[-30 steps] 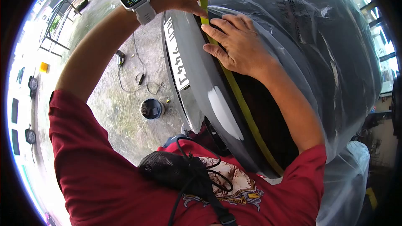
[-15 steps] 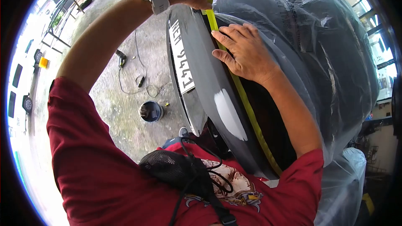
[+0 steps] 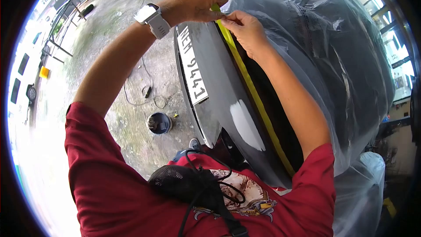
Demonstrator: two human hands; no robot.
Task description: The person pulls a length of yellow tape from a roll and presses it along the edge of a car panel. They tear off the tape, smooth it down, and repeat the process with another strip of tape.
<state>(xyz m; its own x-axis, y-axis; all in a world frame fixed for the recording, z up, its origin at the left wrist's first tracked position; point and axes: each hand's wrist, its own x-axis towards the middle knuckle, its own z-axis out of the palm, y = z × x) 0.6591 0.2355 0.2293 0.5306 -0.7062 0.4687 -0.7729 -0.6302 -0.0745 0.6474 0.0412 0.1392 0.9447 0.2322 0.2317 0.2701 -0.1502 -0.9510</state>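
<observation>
A strip of yellow-green masking tape [image 3: 252, 92] runs along the upper edge of a grey car bumper [image 3: 219, 85]. At the far end of the strip, my left hand [image 3: 197, 0] is closed, and a bit of tape shows between its fingers. My right hand [image 3: 247, 33] meets it there, thumb and fingertips pinched on the tape. A tape roll, if there is one, is hidden. The bumper has a white patch [image 3: 247, 125] and a licence plate [image 3: 193, 68]. Clear plastic sheeting [image 3: 320, 30] covers the car beyond the tape.
On the concrete floor [image 3: 131, 142] stand a dark bucket [image 3: 160, 123] with something in it and a loose cable [image 3: 151, 81]. A metal frame [image 3: 61, 26] and a yellow object [image 3: 44, 72] are farther left. My shoe [image 3: 194, 144] is beside the bumper.
My right hand has gone from lying spread on the tape to pinching at its far end, beside my left hand. My left hand has come slightly down and left.
</observation>
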